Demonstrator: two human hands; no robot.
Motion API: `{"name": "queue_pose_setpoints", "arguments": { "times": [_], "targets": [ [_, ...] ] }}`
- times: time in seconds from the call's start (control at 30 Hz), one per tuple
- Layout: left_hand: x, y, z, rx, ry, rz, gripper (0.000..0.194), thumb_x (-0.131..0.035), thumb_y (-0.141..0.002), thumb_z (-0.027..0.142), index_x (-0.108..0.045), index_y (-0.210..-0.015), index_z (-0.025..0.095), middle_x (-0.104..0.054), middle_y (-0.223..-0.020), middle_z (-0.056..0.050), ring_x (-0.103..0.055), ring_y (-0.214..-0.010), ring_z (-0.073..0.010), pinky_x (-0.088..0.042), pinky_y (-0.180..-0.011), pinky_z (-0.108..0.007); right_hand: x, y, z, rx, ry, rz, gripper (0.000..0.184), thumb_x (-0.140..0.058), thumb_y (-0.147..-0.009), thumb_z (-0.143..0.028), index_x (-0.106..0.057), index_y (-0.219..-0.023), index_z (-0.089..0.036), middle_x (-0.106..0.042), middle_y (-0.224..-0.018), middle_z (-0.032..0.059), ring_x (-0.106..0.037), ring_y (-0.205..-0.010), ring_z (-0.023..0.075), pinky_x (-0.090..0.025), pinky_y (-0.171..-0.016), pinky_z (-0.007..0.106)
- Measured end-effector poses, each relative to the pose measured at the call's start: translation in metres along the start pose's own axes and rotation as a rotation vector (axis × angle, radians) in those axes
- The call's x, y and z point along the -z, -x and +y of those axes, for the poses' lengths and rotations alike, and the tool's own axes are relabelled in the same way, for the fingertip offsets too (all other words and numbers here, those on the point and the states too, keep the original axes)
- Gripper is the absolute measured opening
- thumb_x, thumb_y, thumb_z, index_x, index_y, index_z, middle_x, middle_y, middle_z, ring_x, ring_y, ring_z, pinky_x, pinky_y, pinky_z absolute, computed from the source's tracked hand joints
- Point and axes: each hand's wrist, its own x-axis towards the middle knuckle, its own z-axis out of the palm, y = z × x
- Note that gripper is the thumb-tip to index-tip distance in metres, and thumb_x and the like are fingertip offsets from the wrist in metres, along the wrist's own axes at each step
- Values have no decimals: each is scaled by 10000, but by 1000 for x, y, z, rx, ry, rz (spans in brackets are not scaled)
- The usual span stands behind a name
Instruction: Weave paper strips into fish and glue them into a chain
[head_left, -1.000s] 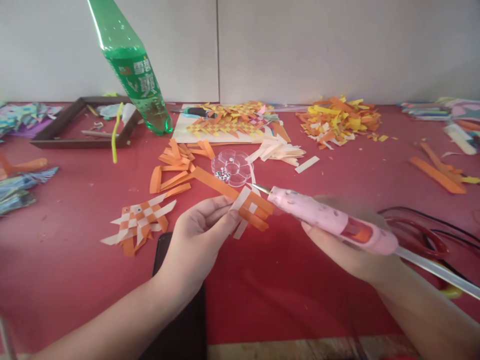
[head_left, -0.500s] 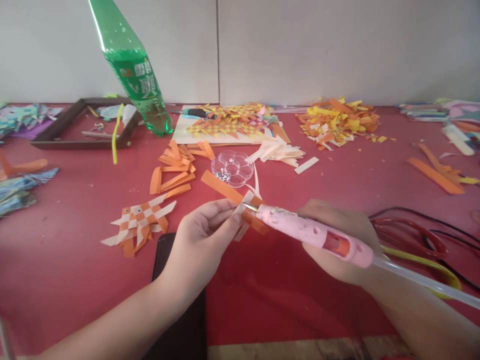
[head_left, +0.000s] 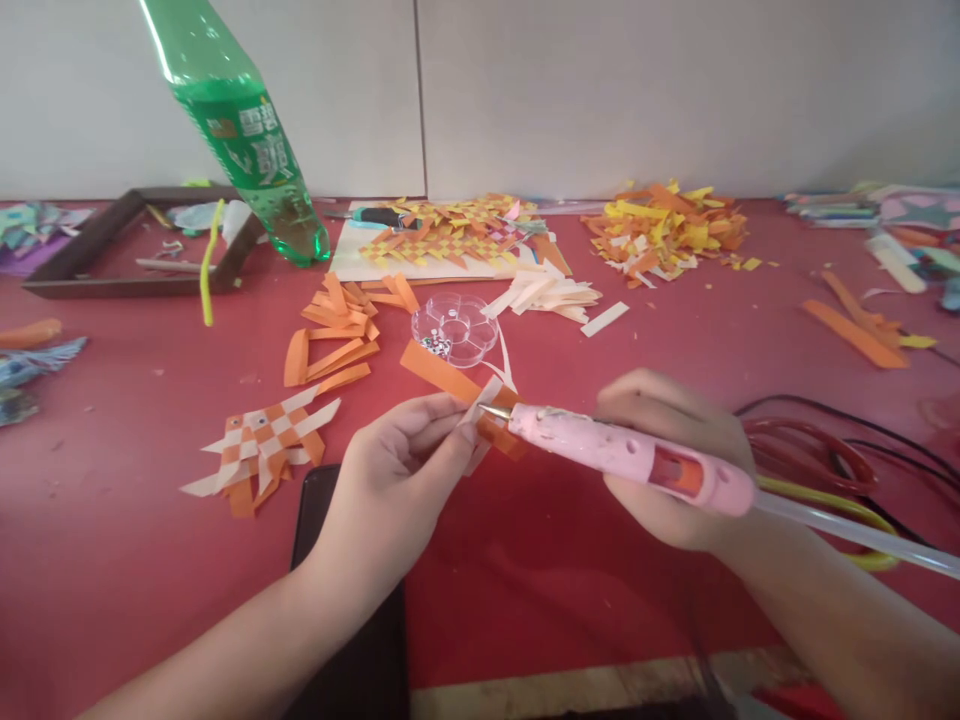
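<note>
My left hand (head_left: 401,470) pinches several crossed orange and cream paper strips (head_left: 442,372) between thumb and fingers. My right hand (head_left: 664,450) is wrapped round a pink hot glue gun (head_left: 577,438) with a clear glue stick (head_left: 847,530) in its back end. The metal tip of the glue gun meets the cream strip close to my left thumb; whether glue is coming out cannot be made out. Left of my hands lies a woven orange-and-cream paper fish (head_left: 262,445) with small eyes. Just beyond the held strips sits a clear round compartment tray (head_left: 480,352) with googly eyes in one section.
Orange strips (head_left: 330,325), cream strips (head_left: 551,292) and a pile of mixed paper (head_left: 667,235) lie farther back. A green bottle (head_left: 251,150) stands by a dark frame (head_left: 120,288). Cables (head_left: 810,408) lie at the right. A black flat object (head_left: 360,640) is under my left forearm.
The view has shifted slightly, so the table things appear a little farther left. My hands keep the same hold, with the glue gun tip still at the cream strip.
</note>
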Motion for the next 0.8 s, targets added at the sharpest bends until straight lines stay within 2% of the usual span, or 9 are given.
{"name": "queue_pose_setpoints", "arguments": {
  "times": [0.3,0.5,0.8],
  "targets": [
    [1,1,-4,17,-9,-46,202,-798,-762,318,-722,-892,183,-795,-839,-23,-752,-845,-177,-586,-756,-209,3,-5,-2,68,82,31,197,-552,-770,-33,-529,-804,-226,-586,-711,18,-568,-631,146,-406,-492,276],
    [1,2,-4,41,-17,-17,197,-798,-765,302,-716,-898,182,-802,-880,-26,-756,-867,-183,-591,-763,-200,4,-3,1,14,14,44,191,-573,-746,-38,-528,-812,-212,-556,-715,23,-535,-620,149,-418,-515,284],
    [1,2,-4,41,-17,37,251,-813,-743,325,-698,-898,165,-794,-825,-35,-749,-764,-174,-602,-754,-237,4,-3,0,42,35,13,185,-562,-759,-42,-517,-811,-214,-550,-727,24,-529,-633,147,-423,-522,284]
  ]
}}
